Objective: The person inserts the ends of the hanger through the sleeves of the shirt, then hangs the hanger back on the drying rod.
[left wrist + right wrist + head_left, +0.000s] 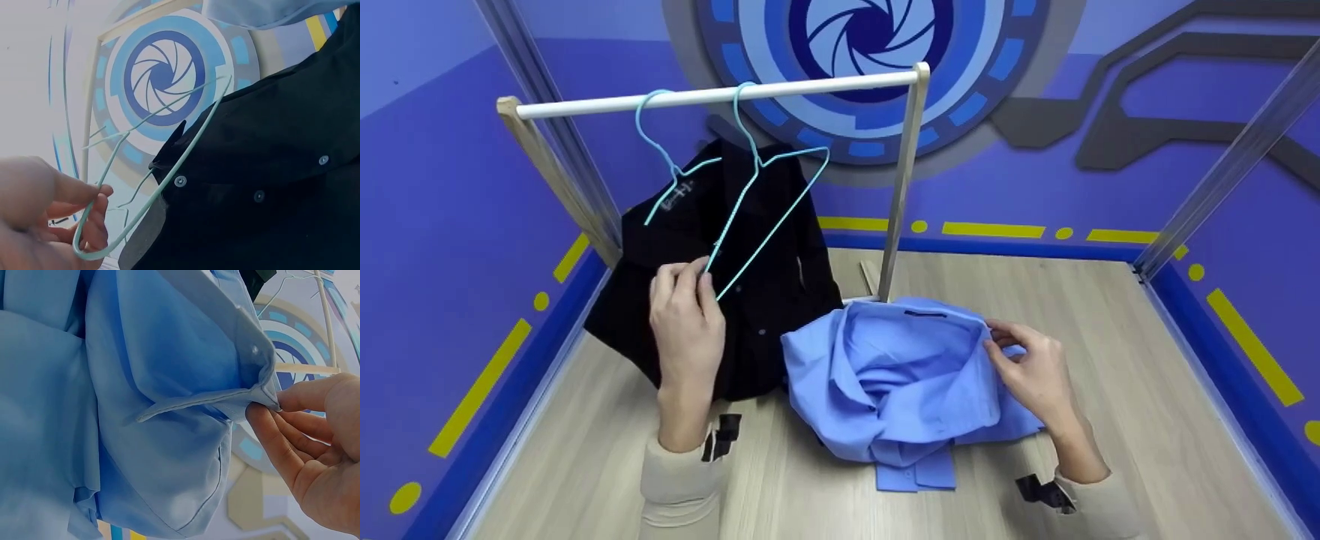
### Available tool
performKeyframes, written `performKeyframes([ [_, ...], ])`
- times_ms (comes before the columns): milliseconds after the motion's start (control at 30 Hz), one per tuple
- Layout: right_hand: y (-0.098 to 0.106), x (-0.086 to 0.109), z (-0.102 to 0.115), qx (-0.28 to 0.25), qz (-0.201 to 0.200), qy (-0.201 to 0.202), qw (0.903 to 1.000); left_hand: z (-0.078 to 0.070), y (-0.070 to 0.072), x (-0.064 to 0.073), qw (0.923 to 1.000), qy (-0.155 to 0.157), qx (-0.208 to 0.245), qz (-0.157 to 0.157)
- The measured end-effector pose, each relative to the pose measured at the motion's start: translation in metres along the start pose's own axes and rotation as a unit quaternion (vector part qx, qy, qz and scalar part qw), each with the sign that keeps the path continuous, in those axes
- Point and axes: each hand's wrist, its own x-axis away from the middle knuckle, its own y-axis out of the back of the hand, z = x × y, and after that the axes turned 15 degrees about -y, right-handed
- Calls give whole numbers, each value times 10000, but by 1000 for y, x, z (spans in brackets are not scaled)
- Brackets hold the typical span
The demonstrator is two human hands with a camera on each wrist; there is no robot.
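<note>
My left hand [688,322] pinches the lower end of a light-blue wire hanger [775,230] that hooks over the rack's white rod. In the left wrist view, thumb and fingers close round the bend of that hanger [185,153]. With my right hand [1035,369] I pinch the collar edge of a blue button-up shirt [817,375], its neck opening facing up. The right wrist view shows the collar [247,402] between thumb and fingertips. A black button-up shirt [765,337] hangs on a second blue hanger [656,142], behind the first one.
The clothes rack has a white rod [840,84] and wooden posts, the right post [901,202] rising behind the blue shirt. Purple printed walls [1005,202] enclose the pale wooden tabletop [1125,360] at the back and sides.
</note>
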Motion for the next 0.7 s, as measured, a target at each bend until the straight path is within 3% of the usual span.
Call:
performKeyframes([
  [300,0,-2,1,44,43,-19,10000,4,2,0,9975,349,610,-12],
  [700,1,-1,1,-26,98,-88,9999,6,3,-3,9959,444,772,-123],
])
